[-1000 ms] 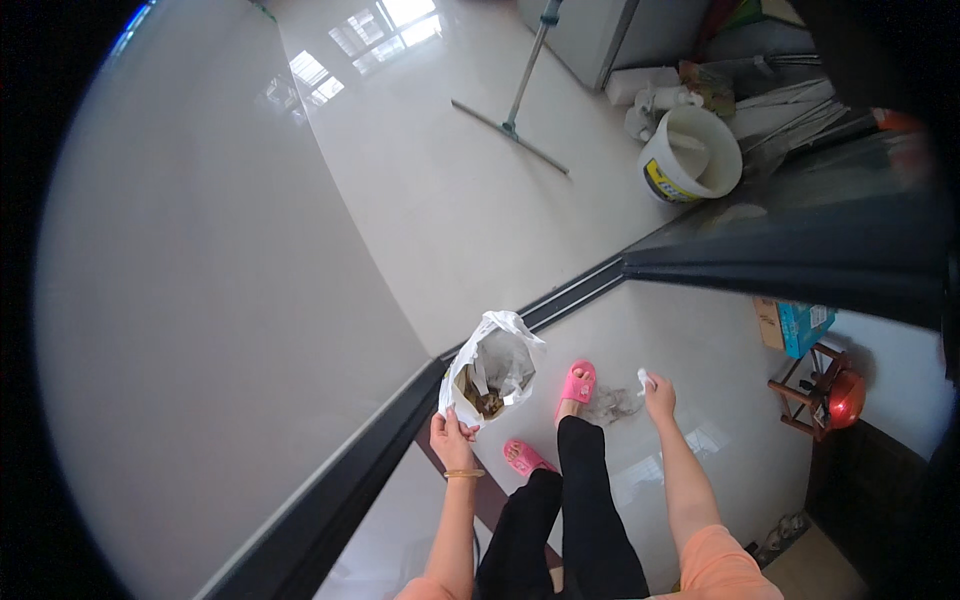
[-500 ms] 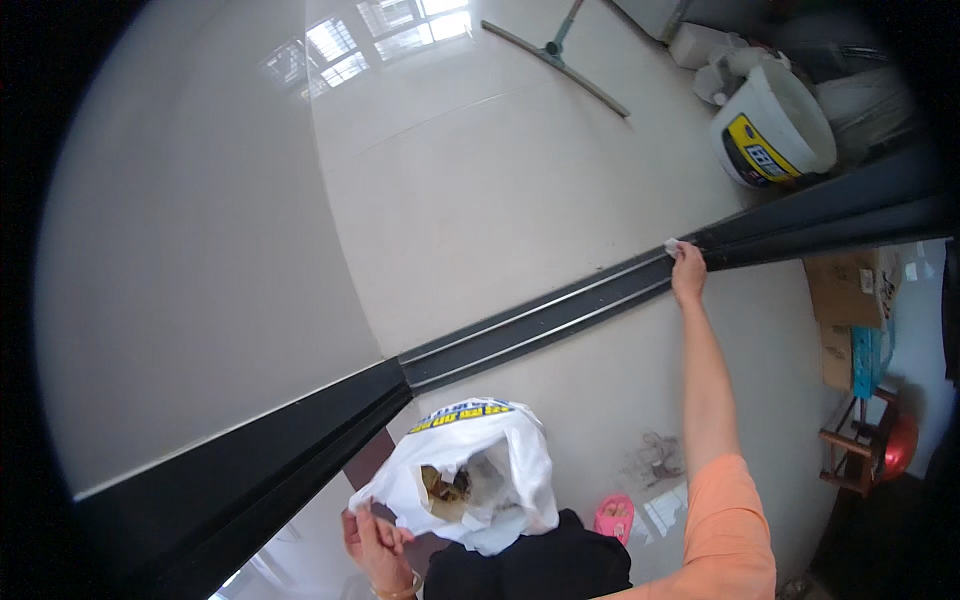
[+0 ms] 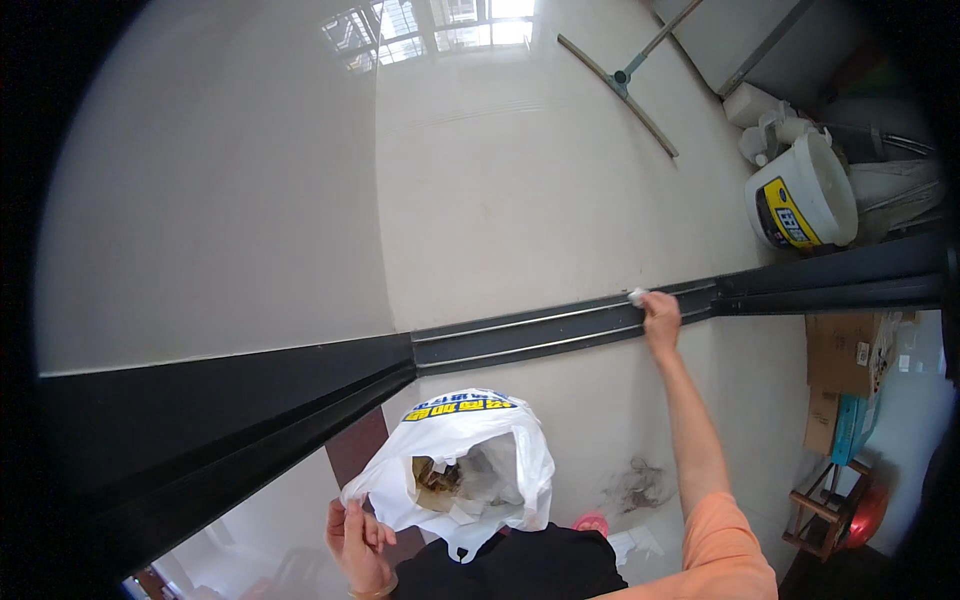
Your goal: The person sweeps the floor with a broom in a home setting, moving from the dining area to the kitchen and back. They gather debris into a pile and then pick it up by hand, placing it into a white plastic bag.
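1. Bare hands: two, left hand (image 3: 362,545) and right hand (image 3: 660,320).
2. White plastic bag (image 3: 395,475): one.
3. Scraps (image 3: 438,484) in bag: several, too jumbled to count.
4. White wad (image 3: 637,296): one.
5. Metal rails (image 3: 530,321) on dark threshold (image 3: 500,341): two.
6. Squeegee (image 3: 622,78): one.
7. White bucket (image 3: 815,190): one.
8. Pale clutter (image 3: 765,130) beside bucket: several pieces, can't separate.
9. Brown cartons (image 3: 835,355): two visible.
10. Blue box (image 3: 847,428): one.
11. Wooden stool (image 3: 818,507): one.
12. Red rounded object (image 3: 866,517): one.
13. Dark smudgy patch (image 3: 640,486): one.
14. Pink slipper (image 3: 592,521): one, partly hidden.
15. Orange sleeve (image 3: 717,540): one visible.
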Tool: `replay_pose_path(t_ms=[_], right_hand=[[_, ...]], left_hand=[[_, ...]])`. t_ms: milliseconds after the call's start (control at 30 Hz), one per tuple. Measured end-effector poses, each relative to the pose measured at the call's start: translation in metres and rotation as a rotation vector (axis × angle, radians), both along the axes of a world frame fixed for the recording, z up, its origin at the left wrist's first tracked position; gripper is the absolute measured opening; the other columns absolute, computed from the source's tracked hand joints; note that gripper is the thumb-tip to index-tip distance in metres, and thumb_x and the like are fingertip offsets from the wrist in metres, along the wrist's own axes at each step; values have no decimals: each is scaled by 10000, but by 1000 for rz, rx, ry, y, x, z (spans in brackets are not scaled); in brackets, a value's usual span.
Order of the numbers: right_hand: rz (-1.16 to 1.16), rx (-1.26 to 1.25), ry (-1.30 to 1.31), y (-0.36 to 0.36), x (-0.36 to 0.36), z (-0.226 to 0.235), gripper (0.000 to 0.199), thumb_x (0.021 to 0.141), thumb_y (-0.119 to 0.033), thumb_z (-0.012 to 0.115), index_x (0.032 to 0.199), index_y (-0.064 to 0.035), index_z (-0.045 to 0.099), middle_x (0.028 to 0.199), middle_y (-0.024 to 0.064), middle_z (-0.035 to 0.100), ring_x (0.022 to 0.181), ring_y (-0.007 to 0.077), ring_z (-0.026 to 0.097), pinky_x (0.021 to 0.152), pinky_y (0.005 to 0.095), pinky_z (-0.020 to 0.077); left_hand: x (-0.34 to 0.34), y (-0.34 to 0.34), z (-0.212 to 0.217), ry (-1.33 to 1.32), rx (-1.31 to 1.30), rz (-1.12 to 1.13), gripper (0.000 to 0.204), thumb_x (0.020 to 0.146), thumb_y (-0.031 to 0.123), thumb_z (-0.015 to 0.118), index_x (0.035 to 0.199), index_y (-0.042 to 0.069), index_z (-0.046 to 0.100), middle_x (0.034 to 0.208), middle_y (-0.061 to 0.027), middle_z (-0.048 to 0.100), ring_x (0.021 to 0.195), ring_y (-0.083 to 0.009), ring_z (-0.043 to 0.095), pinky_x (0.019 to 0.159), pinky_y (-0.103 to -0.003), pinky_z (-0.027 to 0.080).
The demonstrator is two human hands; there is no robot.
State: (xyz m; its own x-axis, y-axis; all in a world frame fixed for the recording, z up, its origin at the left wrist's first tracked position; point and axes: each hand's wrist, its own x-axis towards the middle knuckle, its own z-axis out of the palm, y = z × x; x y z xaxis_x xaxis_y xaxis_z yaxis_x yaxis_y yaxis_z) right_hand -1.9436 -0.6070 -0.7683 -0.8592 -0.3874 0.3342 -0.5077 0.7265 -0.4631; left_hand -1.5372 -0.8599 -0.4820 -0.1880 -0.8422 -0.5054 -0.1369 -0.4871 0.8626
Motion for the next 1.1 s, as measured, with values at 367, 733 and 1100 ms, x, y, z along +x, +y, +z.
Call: replay_pose_path(t_ms=[367,733,1100], right_hand=[[211,-57,-84,-117,86,-4,136,749,-25,555,868,-56,613,910,101,579,891,286,535,779,365,444],[190,-317,-368,-101,66,5,173,792,-30,509,927,-31,618,903,121,576,925,270,516,817,367,400],[-73,178,-49,52,-55,-33,148,850,-97,496,929,-98,621,916,147,522,879,328,492,768,400,416]], left_hand=[[11,6,5,80,56,-4,131,922,103,470,967,6,545,543,12,411,426,-49,346,417,-221,397],[23,8,-4,87,74,-13,111,912,101,485,926,13,550,518,21,393,437,-52,360,454,-233,401],[24,9,-13,110,60,-41,113,919,102,470,923,6,532,545,16,413,455,-57,370,481,-236,400]])
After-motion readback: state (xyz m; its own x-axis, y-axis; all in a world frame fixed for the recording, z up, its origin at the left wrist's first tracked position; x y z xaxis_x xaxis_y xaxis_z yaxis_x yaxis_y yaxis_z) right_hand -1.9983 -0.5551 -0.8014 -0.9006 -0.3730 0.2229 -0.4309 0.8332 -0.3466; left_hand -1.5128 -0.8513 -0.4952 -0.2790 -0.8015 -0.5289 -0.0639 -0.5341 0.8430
